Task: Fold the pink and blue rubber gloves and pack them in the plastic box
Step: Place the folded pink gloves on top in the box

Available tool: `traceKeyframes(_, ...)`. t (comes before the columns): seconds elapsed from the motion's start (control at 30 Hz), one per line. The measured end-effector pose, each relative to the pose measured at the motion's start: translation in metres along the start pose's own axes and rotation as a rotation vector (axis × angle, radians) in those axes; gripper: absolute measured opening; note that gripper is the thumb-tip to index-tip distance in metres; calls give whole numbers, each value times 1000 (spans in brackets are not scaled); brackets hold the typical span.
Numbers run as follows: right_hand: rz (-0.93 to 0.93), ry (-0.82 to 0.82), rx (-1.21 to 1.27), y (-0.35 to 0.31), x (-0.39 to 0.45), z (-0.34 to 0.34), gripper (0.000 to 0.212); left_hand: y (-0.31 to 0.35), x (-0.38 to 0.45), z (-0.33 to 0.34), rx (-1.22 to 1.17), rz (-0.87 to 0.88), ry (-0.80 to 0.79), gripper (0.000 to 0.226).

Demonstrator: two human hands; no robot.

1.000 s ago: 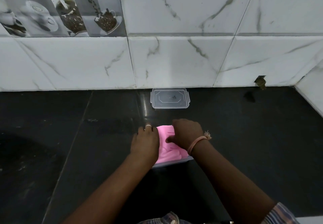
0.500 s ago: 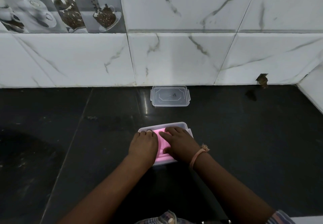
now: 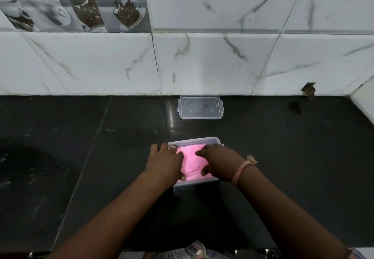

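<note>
A clear plastic box [image 3: 194, 140] stands on the black counter in front of me. A folded pink glove [image 3: 192, 162] lies inside it and fills the visible middle. My left hand [image 3: 167, 162] rests flat on the glove's left side, its fingers reaching the box's left rim. My right hand [image 3: 218, 162] presses on the glove's right side with spread fingers. No blue glove shows; whatever lies under the pink one is hidden.
The box's clear lid [image 3: 200, 107] lies flat near the marble-tiled wall [image 3: 202, 62], behind the box. The black counter [image 3: 81, 157] stretches left and right. A side wall [image 3: 364, 101] closes the far right corner.
The pink glove has gone down into the box. Both hands have flattened on it and moved apart a little, so the box's far rim now shows.
</note>
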State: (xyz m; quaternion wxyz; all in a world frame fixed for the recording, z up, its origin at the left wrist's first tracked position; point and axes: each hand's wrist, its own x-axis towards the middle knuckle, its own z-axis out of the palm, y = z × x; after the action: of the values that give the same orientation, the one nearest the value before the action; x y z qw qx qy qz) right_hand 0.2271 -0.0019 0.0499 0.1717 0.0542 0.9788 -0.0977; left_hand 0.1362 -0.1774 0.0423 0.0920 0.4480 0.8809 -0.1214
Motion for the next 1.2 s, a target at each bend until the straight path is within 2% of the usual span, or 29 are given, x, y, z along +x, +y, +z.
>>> traceKeyframes(0.1, 8, -97, -119, -6, 2, -2, 62, -2, 4, 2, 11, -11, -55, 80)
traceKeyframes(0.27, 69, -168, -198, -18, 17, -1, 59, -2, 10, 3, 39, -30, -76, 88)
traceKeyframes(0.53, 177, -72, -111, -22, 30, 10, 65, 2, 14, 13, 37, -97, -4, 91)
traceKeyframes(0.63, 176, -99, -102, -18, 28, 5, 65, -2, 22, 5, 23, -97, -5, 86)
traceKeyframes(0.8, 58, -17, -100, -14, 22, -11, 38, -2, 28, -3, -66, -50, 65, 52)
traceKeyframes(0.9, 93, -138, -58, -22, 30, -14, 23, 1, 28, -3, -40, -38, 24, 50)
traceKeyframes(1.03, 160, -227, -73, -23, 41, -4, 35, 8, 34, -4, -13, -54, -3, 62)
traceKeyframes(1.1, 150, -255, -50, -25, 44, -11, 34, 10, 39, -7, -6, -66, -16, 71)
traceKeyframes(1.2, 130, -410, -21, -28, 47, -25, 24, 7, 47, -16, -24, -58, -109, 84)
